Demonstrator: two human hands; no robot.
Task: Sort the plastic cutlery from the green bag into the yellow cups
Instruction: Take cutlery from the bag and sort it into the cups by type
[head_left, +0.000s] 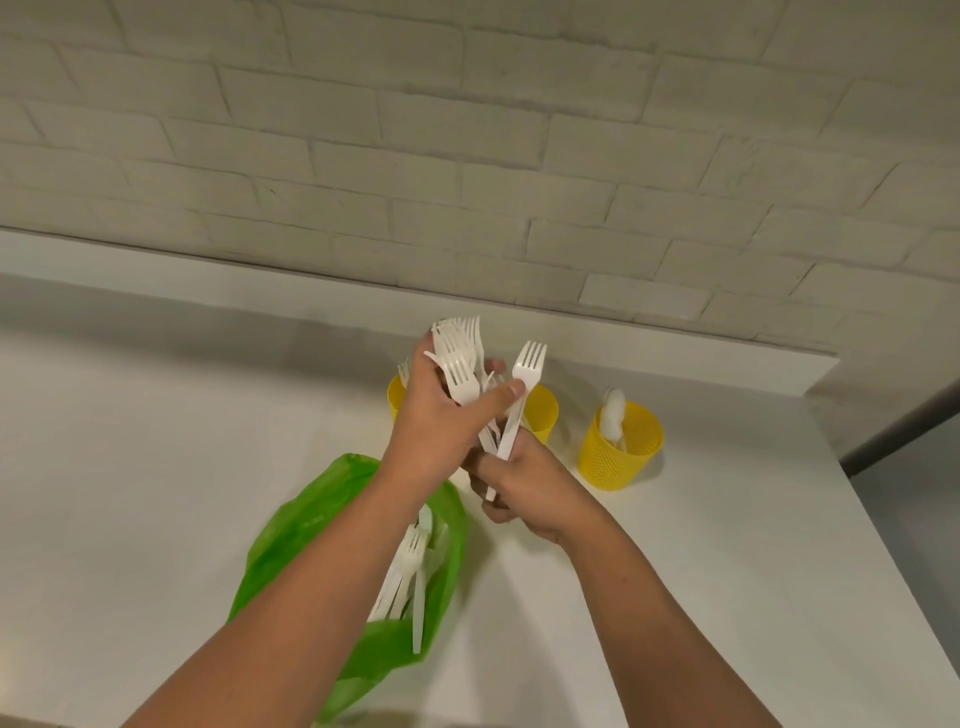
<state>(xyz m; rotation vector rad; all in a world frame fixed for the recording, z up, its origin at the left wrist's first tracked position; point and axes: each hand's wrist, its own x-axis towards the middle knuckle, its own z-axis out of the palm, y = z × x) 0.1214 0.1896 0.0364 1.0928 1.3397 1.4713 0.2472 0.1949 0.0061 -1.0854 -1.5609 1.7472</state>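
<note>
Both hands are up over the counter (156, 441), just past the far end of the bag (311, 530). Left hand (436, 421) wraps a bunch of white forks (460, 364) near the heads, tines pointing up and away from the bag. Its thumb presses one stray fork (529, 364) that splays off the right side of the bunch. Right hand (530, 483) sits under the left, nearer the bag, fingers curled tight round the handle ends of the same bunch. Both hands are clamped on the forks.

The bag is green thin plastic, crumpled on the counter, mouth open toward the hands. The left forearm crosses over it. More white cutlery (413, 566) lies at the mouth: at least one fork head, plus a long straight piece, type unclear.

Three yellow cups stand upright in a row beyond the bag:
- left cup (396, 395): mostly hidden behind the left hand, fork tines show above its rim
- mid cup (543, 413): half hidden behind the bunch, contents not visible
- right cup (623, 452): farthest right of the bag, well apart from it, perforated wall. It holds white pieces with rounded heads above the rim; can't tell if they're spoons.

Brick wall (467, 156) runs behind the counter, on the side far from the bag.
</note>
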